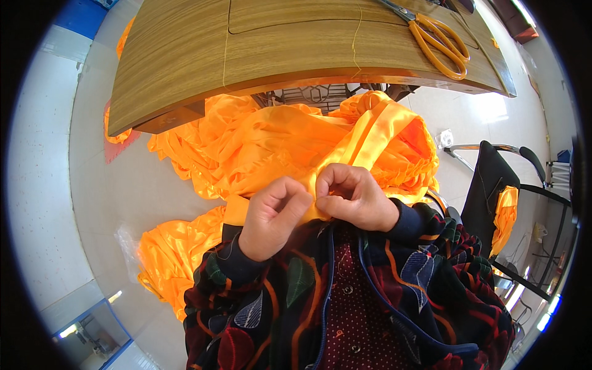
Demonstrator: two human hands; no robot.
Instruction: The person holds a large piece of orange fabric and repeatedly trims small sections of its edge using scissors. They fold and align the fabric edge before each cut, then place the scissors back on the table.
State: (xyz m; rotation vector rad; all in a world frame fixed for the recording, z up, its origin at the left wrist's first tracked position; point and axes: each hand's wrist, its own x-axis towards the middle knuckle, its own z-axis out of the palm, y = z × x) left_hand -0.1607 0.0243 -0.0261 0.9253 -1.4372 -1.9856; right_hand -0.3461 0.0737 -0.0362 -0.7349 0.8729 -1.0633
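Observation:
Shiny orange satin fabric [271, 139] lies bunched over my lap and spills down under the table's near edge. My left hand [276, 213] is closed in a pinch at a folded band of this cloth. Close beside it, my right hand [354, 196] pinches the same band between thumb and forefinger, the fingertips of both hands almost meeting. From my right hand a smooth flat strip of the fabric runs up and away to the right. Whether a needle or thread is between my fingers is too small to make out.
A wood-grain sewing table [179, 55] stands ahead, with orange-handled scissors [439, 46] at its right and loose yellow threads on top. Beneath it shows a dark metal treadle [314, 94]. More orange fabric [179, 246] lies at left. A black chair [484, 185] stands at right.

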